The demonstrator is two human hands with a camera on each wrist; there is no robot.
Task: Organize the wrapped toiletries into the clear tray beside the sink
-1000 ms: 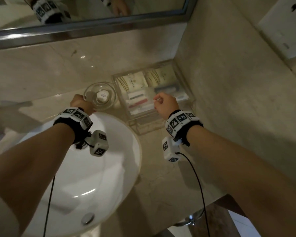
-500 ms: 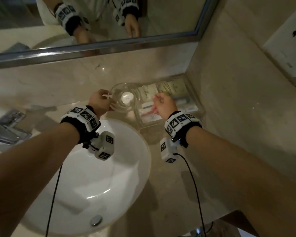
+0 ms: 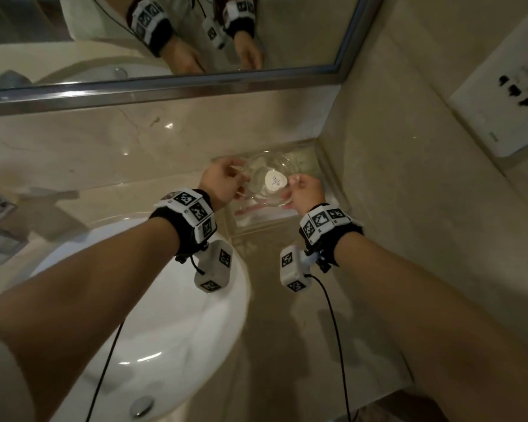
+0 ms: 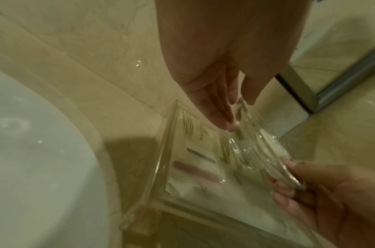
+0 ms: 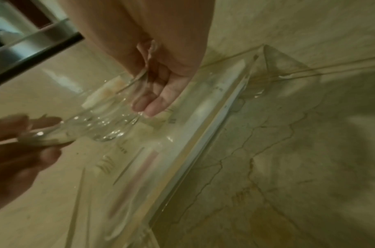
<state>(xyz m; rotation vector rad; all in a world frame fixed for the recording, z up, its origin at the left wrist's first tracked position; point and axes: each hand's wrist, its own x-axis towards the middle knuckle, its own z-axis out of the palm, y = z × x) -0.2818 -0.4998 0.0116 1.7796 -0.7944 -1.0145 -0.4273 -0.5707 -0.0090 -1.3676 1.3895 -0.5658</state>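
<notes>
We hold the glass dish (image 3: 269,184) directly above the clear tray (image 3: 256,222), left hand (image 3: 223,184) and right hand (image 3: 302,190) pinching opposite rims.

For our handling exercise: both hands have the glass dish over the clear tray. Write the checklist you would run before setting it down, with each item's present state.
1. Left hand holds the glass dish rim: ok.
2. Right hand holds the opposite rim: ok.
3. Wrapped round item sits inside the dish: ok.
4. Dish is above the clear tray, not the sink: ok.
5. Free, flat spot in the tray beneath the dish: not ok; wrapped toiletries lie under it.
6. Dish held level: cannot tell; the wrist views are blurred.
</notes>
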